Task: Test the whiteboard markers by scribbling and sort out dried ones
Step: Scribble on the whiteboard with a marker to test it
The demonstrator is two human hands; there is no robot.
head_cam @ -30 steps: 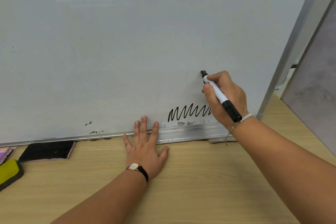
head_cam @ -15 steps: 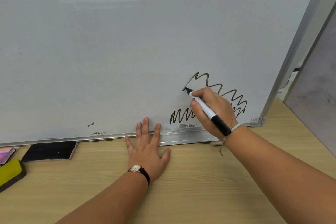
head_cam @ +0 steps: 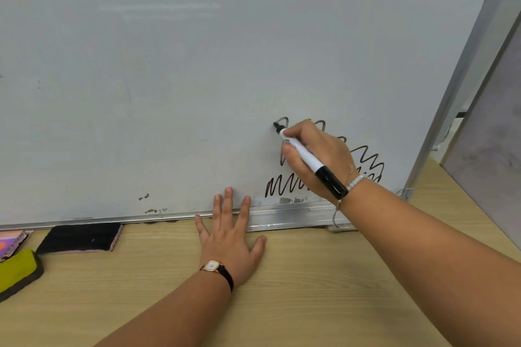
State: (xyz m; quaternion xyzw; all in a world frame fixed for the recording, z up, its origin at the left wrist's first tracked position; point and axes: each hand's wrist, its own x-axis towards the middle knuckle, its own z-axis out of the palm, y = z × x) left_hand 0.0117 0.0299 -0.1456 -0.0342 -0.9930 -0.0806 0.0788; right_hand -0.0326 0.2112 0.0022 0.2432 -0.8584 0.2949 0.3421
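Your right fingers (head_cam: 303,129) pinch the smooth white barrel of the marker (head_cam: 306,158), curled round it near the front; its black tip touches the whiteboard (head_cam: 169,93) and its black cap end points back over your wrist. Around your right hand (head_cam: 321,160) runs a black zigzag scribble (head_cam: 366,160) in 2 rows. A white bead bracelet (head_cam: 354,182) circles that wrist.

Your left fingers (head_cam: 227,203) are spread and straight, 3 tips lying over the ribbed metal rail (head_cam: 287,217) onto the glossy board. The left hand (head_cam: 229,242) rests palm-down on the pale wood-grain worktop (head_cam: 310,290), with a gold-cased watch (head_cam: 212,265) on a dark strap. A black felt block eraser (head_cam: 81,239) lies at the rail's left.
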